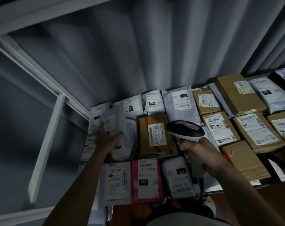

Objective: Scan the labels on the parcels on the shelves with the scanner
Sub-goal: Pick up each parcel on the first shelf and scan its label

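Many labelled parcels lie flat on a shelf. My left hand grips a white poly-bag parcel at the shelf's left end and holds it tilted up, label towards me. My right hand grips the handle of a black-and-grey scanner, whose head points left over a brown box with a J6-S04 label. In the front row lie a white bag, a pink bag marked 231 and a white bag marked 231.
More brown boxes and white bags fill the shelf to the right. White shelf-frame bars run along the left. A grey curtain hangs behind. My foot in a sandal shows below the shelf edge.
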